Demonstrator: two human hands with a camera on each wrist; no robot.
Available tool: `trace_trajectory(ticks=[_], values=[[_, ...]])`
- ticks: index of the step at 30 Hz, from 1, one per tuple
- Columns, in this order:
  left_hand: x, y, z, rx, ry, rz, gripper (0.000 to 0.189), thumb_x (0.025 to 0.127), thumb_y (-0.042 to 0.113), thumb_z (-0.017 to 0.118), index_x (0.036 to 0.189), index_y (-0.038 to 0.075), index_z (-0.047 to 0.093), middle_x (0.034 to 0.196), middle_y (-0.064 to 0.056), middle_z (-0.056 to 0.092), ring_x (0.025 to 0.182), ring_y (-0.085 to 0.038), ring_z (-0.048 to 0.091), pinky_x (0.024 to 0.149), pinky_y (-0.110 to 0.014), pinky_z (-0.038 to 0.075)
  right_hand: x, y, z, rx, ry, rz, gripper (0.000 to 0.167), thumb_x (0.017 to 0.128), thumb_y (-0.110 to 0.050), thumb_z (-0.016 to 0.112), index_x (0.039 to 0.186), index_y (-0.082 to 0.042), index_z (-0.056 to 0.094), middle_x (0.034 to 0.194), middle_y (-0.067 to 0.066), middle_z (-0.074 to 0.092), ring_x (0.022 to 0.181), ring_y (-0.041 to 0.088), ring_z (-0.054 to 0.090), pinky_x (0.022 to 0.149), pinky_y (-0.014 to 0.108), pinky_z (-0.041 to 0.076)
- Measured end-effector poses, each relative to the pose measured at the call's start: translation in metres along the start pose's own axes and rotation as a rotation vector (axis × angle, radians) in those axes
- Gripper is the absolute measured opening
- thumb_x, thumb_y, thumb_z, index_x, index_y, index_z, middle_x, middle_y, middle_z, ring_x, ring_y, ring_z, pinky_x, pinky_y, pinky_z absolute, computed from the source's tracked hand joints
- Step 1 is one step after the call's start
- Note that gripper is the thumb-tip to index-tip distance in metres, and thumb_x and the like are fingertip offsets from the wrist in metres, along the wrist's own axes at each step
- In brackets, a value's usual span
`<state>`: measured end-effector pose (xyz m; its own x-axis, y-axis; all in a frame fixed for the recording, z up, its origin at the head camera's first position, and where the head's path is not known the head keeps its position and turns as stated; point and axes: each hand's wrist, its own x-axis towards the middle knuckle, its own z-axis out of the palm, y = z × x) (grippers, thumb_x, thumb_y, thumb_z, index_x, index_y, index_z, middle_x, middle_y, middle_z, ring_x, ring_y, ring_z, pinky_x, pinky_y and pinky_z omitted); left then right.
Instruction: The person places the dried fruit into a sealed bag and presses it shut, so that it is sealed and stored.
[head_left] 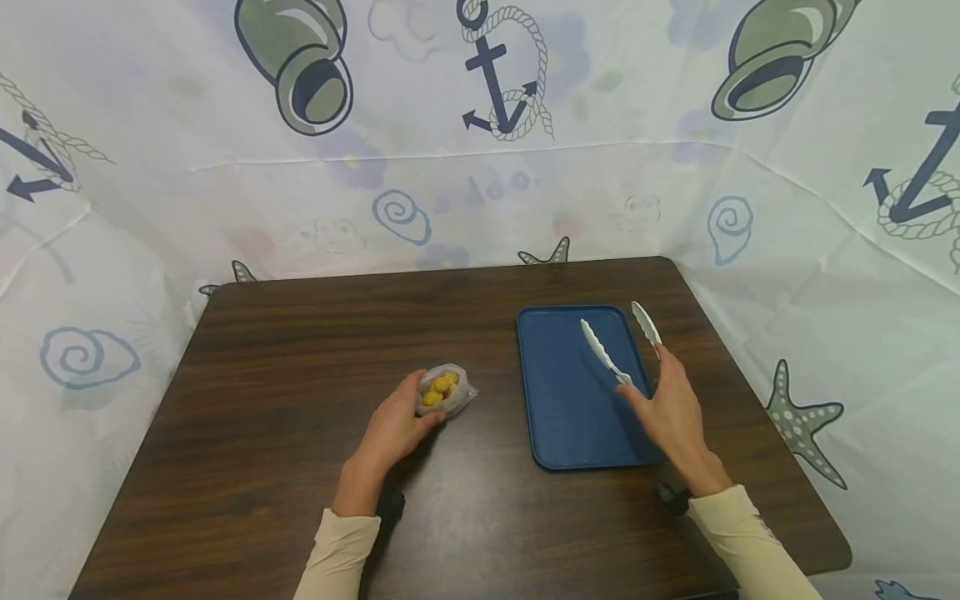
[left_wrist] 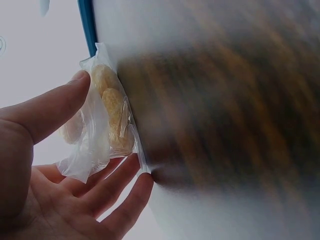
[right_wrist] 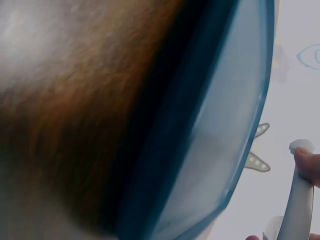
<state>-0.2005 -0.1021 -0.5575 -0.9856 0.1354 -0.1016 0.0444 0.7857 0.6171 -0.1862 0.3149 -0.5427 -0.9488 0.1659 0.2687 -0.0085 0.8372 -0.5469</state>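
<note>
In the head view my left hand [head_left: 393,427] holds a small clear plastic bag [head_left: 463,400] by its side, left of the table's middle. Several yellow, lumpy pieces [head_left: 442,385] fill it; the left wrist view shows them as tan and oblong, like peanuts in the shell. There the thumb lies on one side of the bag [left_wrist: 92,157], the fingers on the other. My right hand [head_left: 673,412] grips white tongs [head_left: 600,346] over the right side of a blue tray [head_left: 558,425]. The tongs' arms are spread apart, tips pointing to the table's far side.
The dark wooden table [head_left: 300,350] carries the tray on its right half. White cloth [head_left: 292,200] with sea prints hangs behind the table and along both sides. A dark object [head_left: 712,595] shows at the bottom edge, near the right sleeve.
</note>
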Motion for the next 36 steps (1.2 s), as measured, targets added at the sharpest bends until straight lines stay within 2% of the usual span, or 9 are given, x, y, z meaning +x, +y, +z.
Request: trace_trajectory(ticks=[10, 17, 27, 36], values=[[0.000, -0.002, 0.000, -0.003, -0.002, -0.006, 0.081, 0.094, 0.030, 0.077, 0.159, 0.007, 0.033, 0.158, -0.020, 0.046, 0.140, -0.040, 0.051, 0.112, -0.060, 0.041, 0.002, 0.015, -0.003, -0.016, -0.003, 0.041, 0.092, 0.089, -0.031, 0.080, 0.158, 0.003, 0.029, 0.155, 0.033, 0.040, 0.115, 0.053, 0.061, 0.093, 0.068, 0.047], [0.000, -0.001, -0.001, -0.011, -0.005, -0.014, 0.082, 0.094, 0.030, 0.077, 0.159, 0.007, 0.033, 0.158, -0.020, 0.046, 0.141, -0.041, 0.050, 0.112, -0.061, 0.040, 0.003, 0.024, -0.003, -0.013, 0.009, 0.063, 0.089, 0.090, -0.029, 0.079, 0.157, 0.003, 0.030, 0.155, 0.034, 0.038, 0.135, 0.056, 0.045, 0.101, 0.072, 0.041], [0.000, -0.001, -0.001, -0.013, -0.002, -0.007, 0.082, 0.093, 0.030, 0.078, 0.159, 0.007, 0.033, 0.157, -0.020, 0.047, 0.140, -0.040, 0.051, 0.112, -0.061, 0.041, 0.007, 0.038, -0.005, -0.020, 0.012, 0.126, 0.088, 0.093, -0.028, 0.077, 0.160, 0.000, 0.026, 0.156, 0.034, 0.035, 0.135, 0.059, 0.043, 0.098, 0.075, 0.040], [0.002, -0.002, 0.000, -0.012, -0.007, -0.005, 0.083, 0.093, 0.031, 0.078, 0.159, 0.007, 0.033, 0.158, -0.020, 0.046, 0.140, -0.040, 0.051, 0.112, -0.060, 0.041, 0.012, 0.054, -0.004, -0.047, -0.015, 0.217, 0.088, 0.096, -0.031, 0.072, 0.162, -0.003, 0.021, 0.154, 0.036, 0.034, 0.132, 0.061, 0.043, 0.098, 0.074, 0.039]])
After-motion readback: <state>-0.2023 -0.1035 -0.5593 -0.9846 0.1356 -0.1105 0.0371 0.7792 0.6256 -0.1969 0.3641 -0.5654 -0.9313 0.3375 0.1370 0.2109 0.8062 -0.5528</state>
